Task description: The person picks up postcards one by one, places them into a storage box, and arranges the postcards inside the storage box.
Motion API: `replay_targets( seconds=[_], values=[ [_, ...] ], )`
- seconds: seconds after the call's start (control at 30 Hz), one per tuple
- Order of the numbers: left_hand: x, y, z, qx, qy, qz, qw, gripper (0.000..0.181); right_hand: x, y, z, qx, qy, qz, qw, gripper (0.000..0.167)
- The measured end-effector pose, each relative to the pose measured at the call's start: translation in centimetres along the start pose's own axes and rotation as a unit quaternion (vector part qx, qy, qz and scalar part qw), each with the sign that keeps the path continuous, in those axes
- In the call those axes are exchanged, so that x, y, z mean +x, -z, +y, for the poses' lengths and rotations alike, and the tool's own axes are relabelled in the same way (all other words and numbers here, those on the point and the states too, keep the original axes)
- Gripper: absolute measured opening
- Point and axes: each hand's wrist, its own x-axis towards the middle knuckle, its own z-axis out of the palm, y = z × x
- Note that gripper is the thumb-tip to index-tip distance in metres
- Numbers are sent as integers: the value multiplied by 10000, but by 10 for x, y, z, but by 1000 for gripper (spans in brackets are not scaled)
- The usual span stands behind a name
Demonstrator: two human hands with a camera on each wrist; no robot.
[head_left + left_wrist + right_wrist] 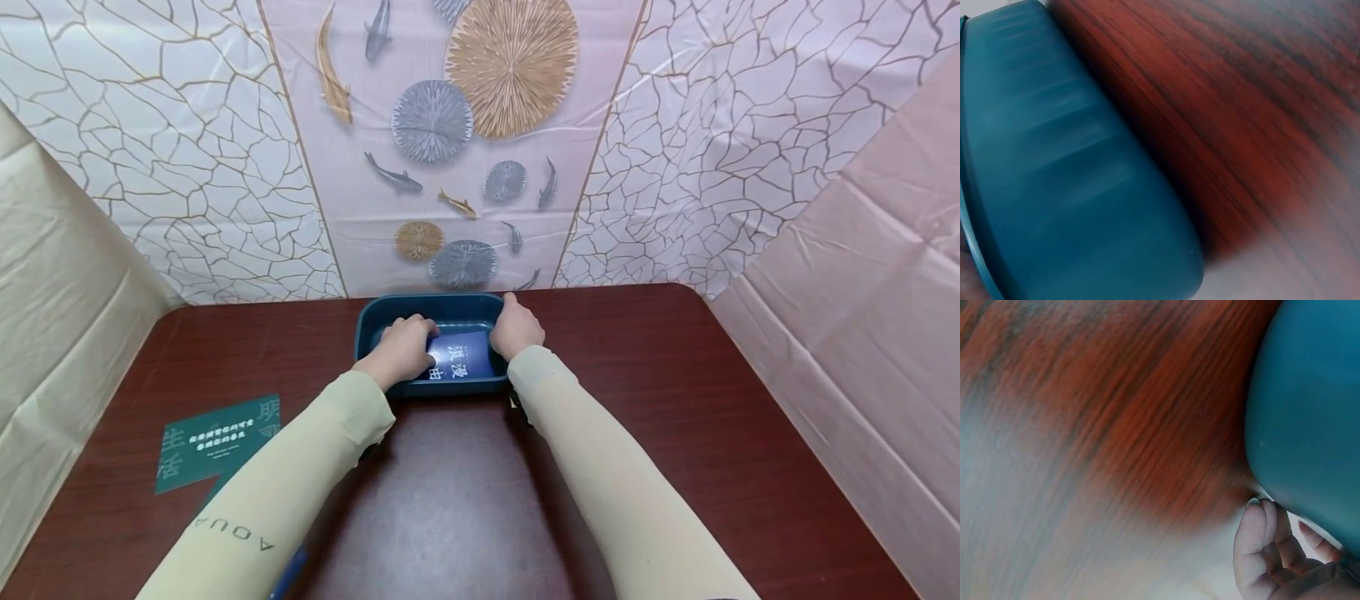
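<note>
A dark teal plastic basin [431,388] with rounded corners stands at the table's far edge. Inside it lies a blue card [468,354] printed with white characters, its left part hidden by my left hand [402,348]. That hand reaches over the near left rim, fingers and thumb at the card's left side as if pinching it. At the basin's right end my right hand [517,327] grips the wall, thumb up at the rim. In the right wrist view, its fingers [1252,537] curl against the outside of the basin [1310,425]. The left wrist view shows mostly the basin's outer wall [1079,169].
On the left of the dark red wooden table [675,417] lies a green card [217,446] with white text. Another green piece and a blue object [288,573] are partly covered by the left sleeve. A patterned cloth [480,167] hangs right behind the basin.
</note>
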Motion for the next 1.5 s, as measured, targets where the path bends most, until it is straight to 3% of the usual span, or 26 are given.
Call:
replay_targets(
  seconds=[0.63, 0.9, 1.0, 1.2, 1.37, 1.5],
  values=[
    [5, -2, 1, 29, 72, -280, 9996, 40, 3, -2, -1, -31, -72, 37, 10000, 66],
    [-1, 7, -2, -290, 48, -297, 9991, 42, 2, -1, -1, 29, -62, 0, 10000, 66],
    [-8, 17, -4, -408, -40, -134, 9991, 41, 1, -1, 1, 21, -53, -1, 10000, 66],
    [-33, 43, -23, -489, -302, 613, 9965, 34, 1, -1, 1, -11, -11, 30, 10000, 67],
    [-65, 67, -50, -627, -252, 1049, 9922, 30, -1, 1, 0, 18, 4, -8, 10000, 67],
    [-91, 80, -81, -522, 20, 1024, 9934, 34, -2, 1, -1, 30, 16, -25, 10000, 68]
  ],
)
